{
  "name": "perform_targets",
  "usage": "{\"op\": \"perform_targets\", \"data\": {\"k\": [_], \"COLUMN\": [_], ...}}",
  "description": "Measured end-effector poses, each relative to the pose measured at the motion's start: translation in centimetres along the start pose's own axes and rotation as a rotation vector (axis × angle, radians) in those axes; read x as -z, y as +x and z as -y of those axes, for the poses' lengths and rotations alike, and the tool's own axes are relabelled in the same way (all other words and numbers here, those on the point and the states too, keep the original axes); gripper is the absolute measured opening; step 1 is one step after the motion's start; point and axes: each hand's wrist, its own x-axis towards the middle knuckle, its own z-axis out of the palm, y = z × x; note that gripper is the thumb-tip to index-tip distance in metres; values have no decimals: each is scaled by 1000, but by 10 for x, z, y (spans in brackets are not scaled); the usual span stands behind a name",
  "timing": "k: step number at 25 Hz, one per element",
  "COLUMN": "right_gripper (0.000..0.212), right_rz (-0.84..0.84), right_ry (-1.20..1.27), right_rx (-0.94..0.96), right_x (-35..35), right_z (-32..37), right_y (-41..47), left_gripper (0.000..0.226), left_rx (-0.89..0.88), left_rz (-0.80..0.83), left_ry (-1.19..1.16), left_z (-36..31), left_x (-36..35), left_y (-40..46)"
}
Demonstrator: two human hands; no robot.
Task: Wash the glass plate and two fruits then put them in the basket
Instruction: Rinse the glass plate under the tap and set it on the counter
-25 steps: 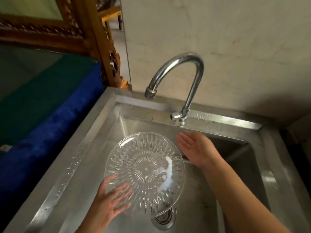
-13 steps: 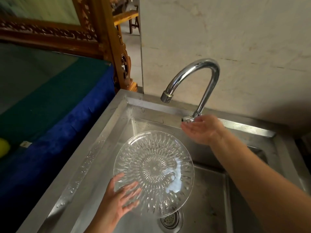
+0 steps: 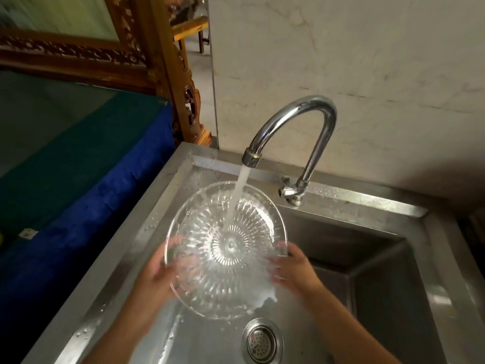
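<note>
A clear cut-glass plate (image 3: 225,248) is held over the steel sink (image 3: 393,271) under the chrome tap (image 3: 296,119). A stream of water (image 3: 237,195) runs from the spout onto the plate's middle and spills off its lower right edge. My left hand (image 3: 157,271) grips the plate's left rim, partly seen through the glass. My right hand (image 3: 294,269) grips the right rim. No fruit and no basket are in view.
The tap handle (image 3: 287,190) sits at the tap's base on the sink's back ledge. The drain strainer (image 3: 262,341) lies below the plate. A blue and green covered surface (image 3: 78,166) borders the sink's left; carved wooden furniture (image 3: 162,64) stands behind.
My right hand left the tap handle and came down to the plate's right rim. Water now runs from the spout. The plate rose under the stream.
</note>
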Motion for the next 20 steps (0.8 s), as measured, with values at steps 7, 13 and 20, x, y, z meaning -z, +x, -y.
{"op": "perform_targets", "data": {"k": [7,13,20], "right_gripper": [9,16,36], "right_rz": [177,-79,-262], "right_ry": [434,-216,-940], "right_rx": [-62,106,539], "right_x": [-67,17,20], "right_z": [-25,17,88], "right_y": [-15,-40,-39], "left_gripper": [27,29,36], "left_rx": [-323,384,349], "left_rz": [-33,110,71], "left_ry": [600,-70,-365], "left_z": [-111,-4,65], "left_x": [14,9,-18], "left_y": [9,7,2]}}
